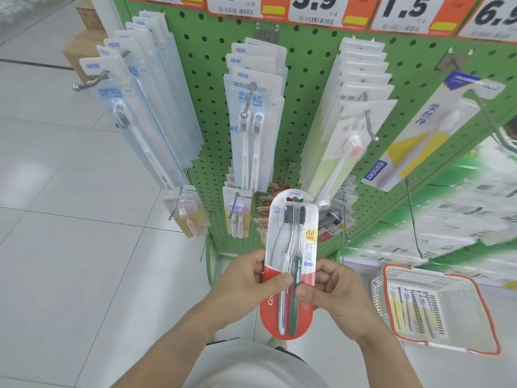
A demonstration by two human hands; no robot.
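Observation:
A red-and-clear blister pack of two toothbrushes (291, 239), one white and one dark green, stands upright in front of me. My left hand (249, 284) pinches its left edge with thumb on the front. My right hand (333, 292) pinches the right edge, thumb across the front. Behind it rises a green pegboard rack (207, 88) hung with toothbrush packs.
Hooks (89, 81) stick out from the pegboard toward me, loaded with packs (251, 130). A white shopping basket with orange rim (475, 284) sits on the floor at the right, holding toothbrush packs (414, 312). Cardboard boxes (81, 51) stand far left. White tiled floor (70, 191) spreads to the left.

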